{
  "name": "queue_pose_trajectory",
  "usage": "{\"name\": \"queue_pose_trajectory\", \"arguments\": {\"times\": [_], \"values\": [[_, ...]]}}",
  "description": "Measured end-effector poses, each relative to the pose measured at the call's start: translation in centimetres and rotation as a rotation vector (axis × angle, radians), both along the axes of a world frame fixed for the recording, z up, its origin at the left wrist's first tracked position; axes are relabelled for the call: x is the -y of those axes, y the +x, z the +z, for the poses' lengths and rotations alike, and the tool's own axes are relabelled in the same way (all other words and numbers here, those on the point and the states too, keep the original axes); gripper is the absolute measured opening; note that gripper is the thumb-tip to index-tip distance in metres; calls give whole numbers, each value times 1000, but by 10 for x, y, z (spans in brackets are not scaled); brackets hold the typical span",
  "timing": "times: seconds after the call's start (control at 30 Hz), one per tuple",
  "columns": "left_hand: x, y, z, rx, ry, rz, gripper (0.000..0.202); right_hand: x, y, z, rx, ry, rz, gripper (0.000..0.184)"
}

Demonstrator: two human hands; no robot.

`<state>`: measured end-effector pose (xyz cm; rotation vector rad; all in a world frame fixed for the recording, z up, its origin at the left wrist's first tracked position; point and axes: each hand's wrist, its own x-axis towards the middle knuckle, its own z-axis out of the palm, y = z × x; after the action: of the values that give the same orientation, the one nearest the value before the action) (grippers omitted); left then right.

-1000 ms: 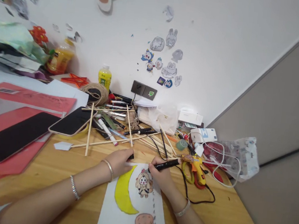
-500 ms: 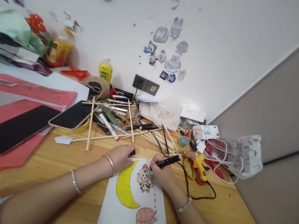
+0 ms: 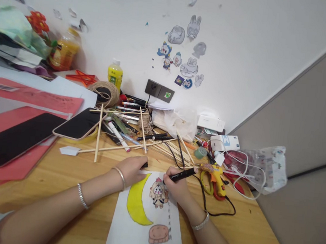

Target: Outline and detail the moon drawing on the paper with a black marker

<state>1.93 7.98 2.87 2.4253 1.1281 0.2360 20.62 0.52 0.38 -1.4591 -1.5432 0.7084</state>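
My right hand [image 3: 177, 189] is closed around a black marker [image 3: 184, 174], its tip down at the drawn figure's head on a white sheet of paper [image 3: 119, 230]. A yellow crescent moon [image 3: 137, 202], a small character with long pale hair [image 3: 159, 194] and a pinkish-brown cake shape [image 3: 158, 234] are drawn there, with a column of handwriting along the right side. At the sheet's top left rests my left hand [image 3: 132, 172], fingers closed on a small black marker cap [image 3: 145, 165].
Thin wooden sticks [image 3: 113, 148], several markers [image 3: 117, 134] and twine [image 3: 104, 92] lie beyond my hands. To the right is a yellow glue gun [image 3: 216, 182] with a black cord. Two dark-screened devices, a phone [image 3: 79, 124] and a tablet [image 3: 15, 137], lie left, the tablet over red-and-white packaging.
The view has tilted very slightly. Both hands stay in nearly the same place on the paper, and the marker shifts only a little. The drawing shows no clear difference.
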Motion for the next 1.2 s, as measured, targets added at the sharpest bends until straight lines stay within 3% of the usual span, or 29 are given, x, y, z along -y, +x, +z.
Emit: {"name": "queue_pose_trajectory", "arguments": {"times": [1.2], "values": [[1, 0, 3, -24, 7, -17, 17, 0, 1, 0, 20, 23, 2, 19]]}}
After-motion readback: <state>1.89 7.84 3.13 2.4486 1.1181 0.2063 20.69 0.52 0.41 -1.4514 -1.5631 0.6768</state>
